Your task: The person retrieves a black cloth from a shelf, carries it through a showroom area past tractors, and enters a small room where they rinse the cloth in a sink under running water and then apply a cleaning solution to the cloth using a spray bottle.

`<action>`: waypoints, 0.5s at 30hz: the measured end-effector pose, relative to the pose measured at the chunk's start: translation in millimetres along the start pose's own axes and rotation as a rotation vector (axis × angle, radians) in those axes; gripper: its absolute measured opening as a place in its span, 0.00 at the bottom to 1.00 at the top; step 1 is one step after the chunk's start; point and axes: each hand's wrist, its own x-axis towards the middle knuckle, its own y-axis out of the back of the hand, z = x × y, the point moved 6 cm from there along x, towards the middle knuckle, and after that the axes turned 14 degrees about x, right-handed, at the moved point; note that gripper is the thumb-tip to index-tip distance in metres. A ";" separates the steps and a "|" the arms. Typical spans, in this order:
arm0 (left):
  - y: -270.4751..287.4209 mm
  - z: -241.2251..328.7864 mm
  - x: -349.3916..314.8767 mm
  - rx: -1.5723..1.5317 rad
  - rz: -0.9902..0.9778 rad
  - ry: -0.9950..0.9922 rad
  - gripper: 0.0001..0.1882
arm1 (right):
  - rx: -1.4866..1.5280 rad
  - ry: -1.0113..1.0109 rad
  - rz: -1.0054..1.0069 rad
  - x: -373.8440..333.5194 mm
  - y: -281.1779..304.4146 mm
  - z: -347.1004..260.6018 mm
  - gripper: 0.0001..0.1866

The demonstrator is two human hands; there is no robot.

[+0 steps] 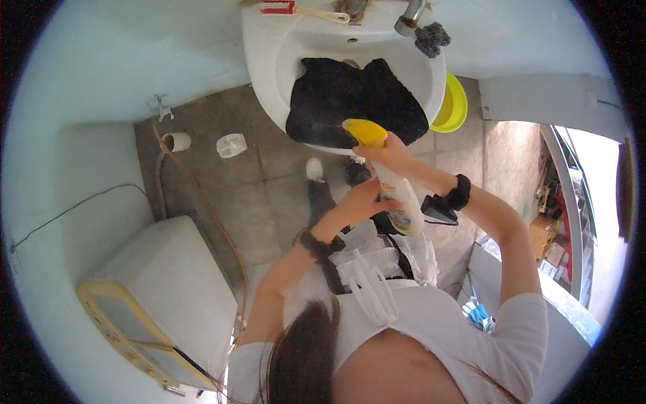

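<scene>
A white bottle (402,205) with a large yellow top (365,132) is between my two hands, tilted so that the top points toward the sink. My right hand (391,153) is closed around the neck just under the yellow top. Lower down, my left hand (361,199) grips the bottle's body from the left, the fingers wrapped partly behind it. Beyond the top, a black cloth (356,97) lies spread in the white sink (269,81) and hangs over its front rim. The yellow top overlaps the cloth's near edge in view; whether they touch I cannot tell.
A red-and-white brush (296,9) rests on the sink's back ledge. A dark scouring pad (431,40) sits beside the tap (408,20). Below right is a yellow-green basin (452,104). A white washing machine (168,269) and a brown hose (202,200) are at left.
</scene>
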 end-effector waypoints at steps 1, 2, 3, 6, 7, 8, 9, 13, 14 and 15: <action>-0.3 0.5 2.6 0.002 -0.003 0.000 0.28 | 0.070 0.005 0.037 5.3 8.2 6.7 0.16; -0.8 -1.5 7.5 -0.003 0.004 0.047 0.28 | 0.141 0.009 0.075 9.3 15.4 9.6 0.16; 0.7 -6.3 12.1 -0.011 0.012 0.097 0.28 | 0.203 -0.003 0.046 7.7 17.6 -3.9 0.16; 18.8 5.9 31.1 -0.053 -0.010 0.105 0.29 | 0.228 0.030 0.072 14.9 36.7 -18.7 0.15; 18.6 1.0 38.1 -0.052 -0.013 0.103 0.29 | 0.229 0.031 0.075 18.4 37.3 -24.8 0.15; 14.7 -2.7 46.3 -0.197 -0.026 0.040 0.28 | 0.172 -0.010 0.160 21.1 41.3 -29.1 0.14; 14.6 -1.1 51.4 -0.341 -0.043 -0.021 0.28 | 0.118 -0.052 0.245 22.3 46.7 -32.1 0.12; 5.0 -19.2 61.3 -0.717 -0.191 0.105 0.26 | 0.193 -0.081 0.309 43.4 66.3 -14.7 0.13; 3.7 -22.5 62.2 -0.718 -0.192 0.104 0.26 | 0.192 -0.081 0.310 44.7 68.1 -11.7 0.13; 4.1 -25.8 62.4 -0.702 -0.188 0.116 0.26 | 0.204 -0.073 0.298 46.0 66.4 -11.7 0.14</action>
